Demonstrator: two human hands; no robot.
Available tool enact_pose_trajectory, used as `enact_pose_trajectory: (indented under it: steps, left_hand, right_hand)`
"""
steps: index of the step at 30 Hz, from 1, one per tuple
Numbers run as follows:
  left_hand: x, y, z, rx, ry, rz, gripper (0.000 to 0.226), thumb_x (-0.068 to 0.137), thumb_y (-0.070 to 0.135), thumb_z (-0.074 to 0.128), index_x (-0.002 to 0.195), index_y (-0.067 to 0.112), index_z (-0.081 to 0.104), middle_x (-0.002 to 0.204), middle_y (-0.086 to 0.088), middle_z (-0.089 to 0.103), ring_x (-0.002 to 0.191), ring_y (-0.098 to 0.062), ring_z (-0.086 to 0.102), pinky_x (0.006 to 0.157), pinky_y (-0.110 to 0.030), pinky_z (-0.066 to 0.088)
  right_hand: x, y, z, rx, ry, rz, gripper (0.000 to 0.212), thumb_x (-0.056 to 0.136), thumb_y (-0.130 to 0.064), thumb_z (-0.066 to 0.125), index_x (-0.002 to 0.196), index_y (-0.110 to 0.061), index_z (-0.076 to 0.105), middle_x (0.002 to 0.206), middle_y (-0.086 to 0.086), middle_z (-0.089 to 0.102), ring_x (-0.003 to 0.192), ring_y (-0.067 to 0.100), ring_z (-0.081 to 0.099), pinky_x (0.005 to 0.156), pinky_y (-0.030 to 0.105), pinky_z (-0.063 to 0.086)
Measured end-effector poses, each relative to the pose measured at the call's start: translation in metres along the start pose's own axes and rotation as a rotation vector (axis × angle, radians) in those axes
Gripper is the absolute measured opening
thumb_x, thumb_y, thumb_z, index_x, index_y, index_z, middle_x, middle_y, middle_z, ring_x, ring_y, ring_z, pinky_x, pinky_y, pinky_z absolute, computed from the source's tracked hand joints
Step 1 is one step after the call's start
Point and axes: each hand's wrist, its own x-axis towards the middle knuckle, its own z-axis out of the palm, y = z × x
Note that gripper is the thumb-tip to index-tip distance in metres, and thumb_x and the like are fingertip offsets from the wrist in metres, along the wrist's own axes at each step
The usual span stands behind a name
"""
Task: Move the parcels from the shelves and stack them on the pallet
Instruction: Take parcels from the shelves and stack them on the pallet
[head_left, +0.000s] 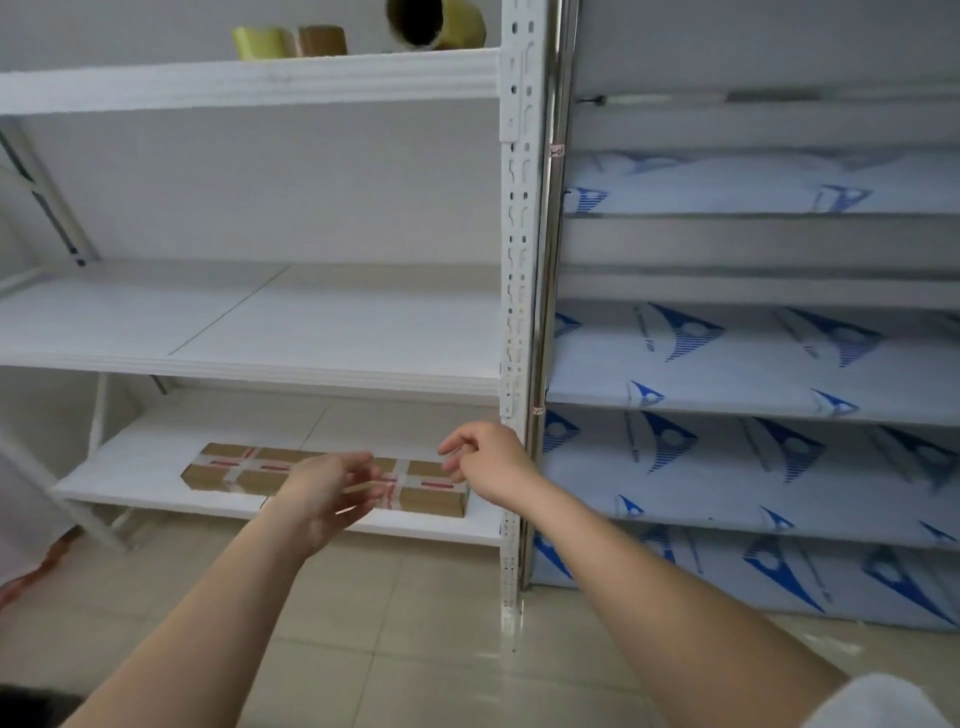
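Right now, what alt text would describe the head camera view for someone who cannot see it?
Two bare hands, left hand and right hand, reach toward a flat taped cardboard parcel lying on the bottom shelf of a white rack. Tape rolls sit on the top shelf; neither hand holds anything.

— From here, what is the person wearing?

— Very little shows. Both forearms are bare from the elbow down, and the left hand (332, 488) and right hand (485, 457) have no gloves.

— Any rings, a watch, a strap?

— None that I can make out; the left hand's fingers are blurred.

— And a sleeve?

— Just a bit of white sleeve (878, 701) at the right upper arm, plain, with no print I can see.
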Motion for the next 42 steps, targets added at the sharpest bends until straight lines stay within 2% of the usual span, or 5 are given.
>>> enact_pose_trajectory:
  steps: [8,16,21,33,42]
  left_hand:
    - [0.147,0.021,-0.026,-0.077,0.043,-0.138,0.008,0.098,0.01,0.053,0.094,0.01,0.059,0.086,-0.005,0.064,0.042,-0.013,0.065,0.042,-0.019,0.051]
    - [0.241,0.015,-0.069,-0.186,0.116,-0.21,0.013,0.098,0.009,0.052,0.087,0.008,0.058,0.079,-0.007,0.062,0.066,-0.021,0.058,0.059,-0.026,0.05]
    - [0.312,-0.032,-0.113,-0.29,0.256,-0.279,0.01,0.101,0.013,0.046,0.096,0.009,0.054,0.088,-0.007,0.065,0.07,-0.021,0.062,0.055,-0.026,0.051]
    - [0.511,-0.197,-0.125,-0.451,0.361,-0.397,0.007,0.097,0.011,0.05,0.1,0.007,0.055,0.099,-0.009,0.065,0.082,-0.027,0.065,0.065,-0.031,0.051]
    - [0.594,-0.271,-0.104,-0.428,0.251,-0.503,0.042,0.097,0.027,0.058,0.135,0.011,0.051,0.132,-0.007,0.053,0.106,-0.023,0.057,0.082,-0.035,0.051]
  right_hand:
    - [0.114,0.013,0.03,-0.05,-0.121,0.122,0.035,0.092,0.004,0.044,0.115,-0.009,0.067,0.11,0.012,0.07,0.095,0.02,0.065,0.091,0.032,0.054]
    - [0.227,0.02,0.095,-0.265,-0.242,0.182,0.029,0.097,-0.007,0.048,0.117,-0.014,0.068,0.122,0.007,0.066,0.112,0.022,0.061,0.099,0.033,0.048]
    - [0.304,0.052,0.175,-0.393,-0.397,0.184,0.031,0.098,-0.017,0.048,0.124,-0.017,0.065,0.127,0.001,0.06,0.115,0.021,0.058,0.069,0.012,0.042]
    - [0.496,0.247,0.3,-0.637,-0.473,0.242,0.099,0.073,-0.049,0.081,0.148,-0.011,0.03,0.143,0.009,0.047,0.132,0.029,0.046,0.109,0.04,0.04]
    - [0.574,0.341,0.317,-0.855,-0.359,0.384,0.111,0.079,-0.078,0.05,0.156,-0.024,-0.009,0.164,0.006,0.011,0.15,0.033,0.01,0.115,0.065,0.008]
